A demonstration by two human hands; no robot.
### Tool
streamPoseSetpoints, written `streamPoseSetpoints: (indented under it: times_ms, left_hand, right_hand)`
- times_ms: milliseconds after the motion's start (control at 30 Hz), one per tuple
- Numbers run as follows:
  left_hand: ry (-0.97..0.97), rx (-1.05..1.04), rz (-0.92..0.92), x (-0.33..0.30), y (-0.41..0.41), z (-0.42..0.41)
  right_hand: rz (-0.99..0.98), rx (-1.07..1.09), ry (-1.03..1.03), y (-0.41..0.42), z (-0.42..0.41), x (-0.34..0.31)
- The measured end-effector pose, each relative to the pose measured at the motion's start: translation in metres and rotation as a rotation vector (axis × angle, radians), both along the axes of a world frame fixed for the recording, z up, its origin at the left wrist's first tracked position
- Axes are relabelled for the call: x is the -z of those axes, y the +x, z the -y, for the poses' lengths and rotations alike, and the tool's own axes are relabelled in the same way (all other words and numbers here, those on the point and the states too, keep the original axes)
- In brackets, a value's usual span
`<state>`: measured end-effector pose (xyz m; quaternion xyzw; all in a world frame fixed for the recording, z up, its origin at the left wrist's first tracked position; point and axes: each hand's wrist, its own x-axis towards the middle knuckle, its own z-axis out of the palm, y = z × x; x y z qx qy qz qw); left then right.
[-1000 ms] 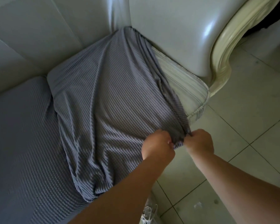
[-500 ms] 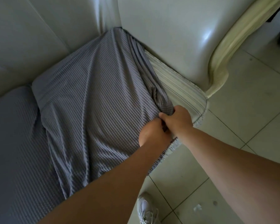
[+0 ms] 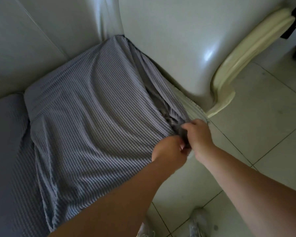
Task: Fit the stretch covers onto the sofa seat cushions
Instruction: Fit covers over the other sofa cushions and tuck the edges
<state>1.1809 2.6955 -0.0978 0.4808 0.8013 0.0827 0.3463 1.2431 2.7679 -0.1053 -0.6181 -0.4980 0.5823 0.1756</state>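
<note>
Here, at the far left of the frame, a neighbouring seat cushion [image 3: 5, 151] already wears its grey ribbed cover, while the stretch cover [image 3: 96, 127] in the centre lies loose over its seat cushion [image 3: 193, 106], whose pale striped edge shows only as a strip at centre right beside the armrest [image 3: 186, 48]. The cover's long folds run from the back corner in the upper middle down toward the front corner at centre right, where both hands meet. The left hand [image 3: 167, 151] has its grip clamped on the gathered hem; the right hand [image 3: 197, 135], just beside it and nearer the bare corner, is closed on the same bunch. The exposed corner lies right of and below the grips, so the coming pull probably goes rightward and down over it, the right hand leading.
</note>
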Motion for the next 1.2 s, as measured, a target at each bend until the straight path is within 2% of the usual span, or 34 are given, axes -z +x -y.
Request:
streamPoseSetpoints:
  times_ms: [67,167,367,500,567,733,867,1033,1200]
  left_hand:
    - [-0.016,0.014,0.025,0.000,0.002,-0.002]
    - [-0.030,0.004,0.046,0.000,0.007,-0.003]
    - [-0.031,-0.111,-0.039,-0.014,0.010,-0.026]
    - [0.128,-0.277,-0.049,-0.019,0.010,-0.049]
    - [0.167,-0.292,-0.057,-0.017,0.013,-0.061]
    - [0.123,-0.188,-0.071,0.001,0.025,-0.084]
    - [0.119,-0.090,-0.243,0.007,0.035,-0.092]
    - [0.243,0.182,-0.402,0.019,0.043,-0.100]
    - [0.227,0.376,-0.479,0.032,0.045,-0.117]
  right_hand:
    - [-0.197,0.064,-0.238,-0.006,-0.008,-0.005]
    - [-0.325,0.122,-0.485,-0.003,-0.029,-0.003]
    - [-0.229,0.054,-0.326,0.032,-0.065,0.001]
    - [-0.127,0.082,-0.279,0.056,-0.084,0.018]
    - [-0.064,0.063,-0.297,0.058,-0.086,0.026]
    - [-0.047,0.081,-0.326,0.060,-0.093,0.041]
    - [0.018,0.079,-0.301,0.060,-0.097,0.049]
    - [0.009,0.142,-0.324,0.061,-0.104,0.063]
    - [-0.073,0.246,-0.389,0.061,-0.110,0.077]
